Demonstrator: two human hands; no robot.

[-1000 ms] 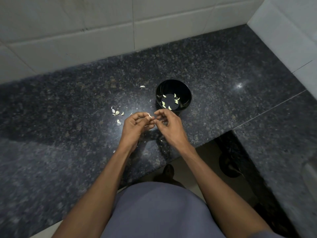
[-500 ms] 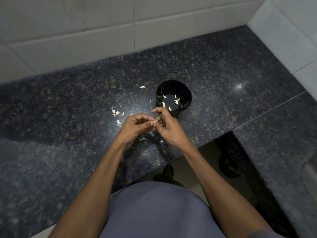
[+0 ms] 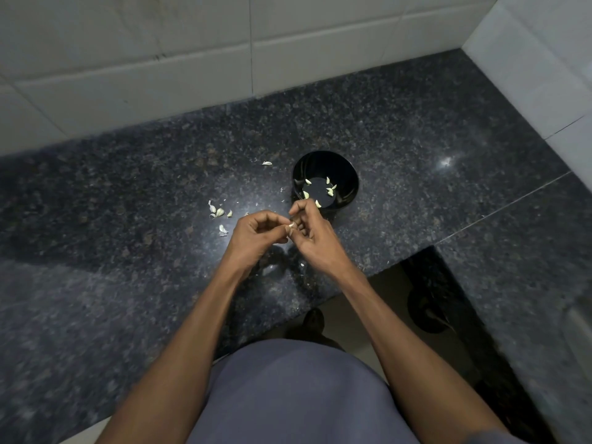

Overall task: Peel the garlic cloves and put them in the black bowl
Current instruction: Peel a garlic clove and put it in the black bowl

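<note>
Both the left hand [image 3: 256, 238] and right hand [image 3: 312, 233] are pinching one garlic clove [image 3: 291, 225] mid-frame, just below the black bowl [image 3: 349, 174], apparently stripping its skin.

Just beyond my right hand [image 3: 315, 241] stands the black bowl [image 3: 346, 169], blocking the way forward. Loose cloves [image 3: 219, 212] lie left of my left hand [image 3: 256, 238]. Bare bench [image 3: 448, 187] spreads to the right, walled by tiles [image 3: 192, 75].

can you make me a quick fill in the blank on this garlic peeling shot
1. Both hands pinch one garlic clove just in front of the ____ bowl.
2. The peeled cloves lie ____ the bowl.
3. The loose cloves on the counter lie to the ____ of the bowl.

Missing words: black; inside; left
</note>
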